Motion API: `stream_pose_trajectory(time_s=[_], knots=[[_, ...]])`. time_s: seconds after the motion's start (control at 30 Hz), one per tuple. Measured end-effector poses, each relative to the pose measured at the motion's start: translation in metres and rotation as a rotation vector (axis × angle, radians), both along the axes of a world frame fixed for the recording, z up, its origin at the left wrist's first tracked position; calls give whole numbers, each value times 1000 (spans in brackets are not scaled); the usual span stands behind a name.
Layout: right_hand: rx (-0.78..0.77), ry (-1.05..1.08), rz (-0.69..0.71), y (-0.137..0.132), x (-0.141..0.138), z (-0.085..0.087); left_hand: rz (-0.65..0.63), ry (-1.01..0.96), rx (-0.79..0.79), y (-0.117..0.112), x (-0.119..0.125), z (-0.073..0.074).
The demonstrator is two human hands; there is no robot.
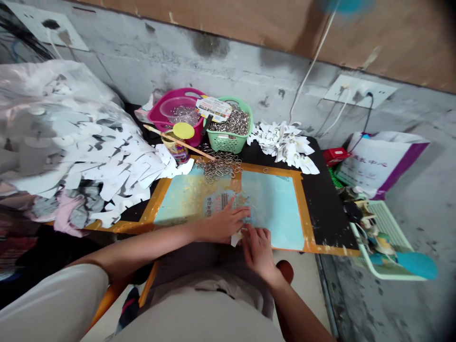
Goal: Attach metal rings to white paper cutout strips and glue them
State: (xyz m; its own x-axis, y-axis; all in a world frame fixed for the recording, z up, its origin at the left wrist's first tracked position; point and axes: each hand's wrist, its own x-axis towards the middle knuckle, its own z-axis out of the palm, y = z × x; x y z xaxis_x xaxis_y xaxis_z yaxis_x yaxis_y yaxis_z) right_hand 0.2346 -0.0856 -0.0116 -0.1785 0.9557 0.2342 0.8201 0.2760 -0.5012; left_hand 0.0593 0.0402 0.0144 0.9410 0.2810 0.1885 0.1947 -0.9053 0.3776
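Head view puts the two hands close together just below the centre of the frame, and I see the small white piece (235, 238) between them at the near edge of the table. The left hand (228, 222) reaches in from the lower left, palm down, fingers stretched towards the right; the right hand (259, 248) comes from the lower right with its fingers bent beside the piece. I cannot tell from here whether either hand pinches it, since the fingers cover part of it.

Under the left hand I make out a printed patch (213, 205) on the light-blue sheet (280, 204), bordered by brown tape (307, 225). Above the hands, a loose pile of metal rings (225, 167) lies at the sheet's far edge, touched by a wooden stick (194, 147) that slants across a jar (179, 153).

Behind these, at upper centre, I see a pink basket (155, 113) and a green basket (228, 143), the latter heaped with metal pieces. White cut-outs (285, 142) lie right of them, and a bulky plastic bag (21, 78) of similar shapes fills the left. At far right sits a pale basket (404, 235).
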Motion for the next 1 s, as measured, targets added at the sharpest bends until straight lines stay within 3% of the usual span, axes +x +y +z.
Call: stream_pose_trajectory(time_s=[0.17, 0.3, 0.5, 0.77, 1.0], knots=[[-20, -44, 74, -2, 2, 2, 68, -45, 74, -16, -24, -8], [-10, -41, 76, -3, 3, 1, 160, -38, 2, -13, -27, -1], [-5, -70, 80, -4, 1, -1, -45, -81, -37, -3, -15, -2], [-78, -100, -13, 1, -6, 5, 106, -92, 34, -18, -22, -25], [-141, -321, -2, 16, -14, 12, 269, -78, 63, -34, -24, -31]])
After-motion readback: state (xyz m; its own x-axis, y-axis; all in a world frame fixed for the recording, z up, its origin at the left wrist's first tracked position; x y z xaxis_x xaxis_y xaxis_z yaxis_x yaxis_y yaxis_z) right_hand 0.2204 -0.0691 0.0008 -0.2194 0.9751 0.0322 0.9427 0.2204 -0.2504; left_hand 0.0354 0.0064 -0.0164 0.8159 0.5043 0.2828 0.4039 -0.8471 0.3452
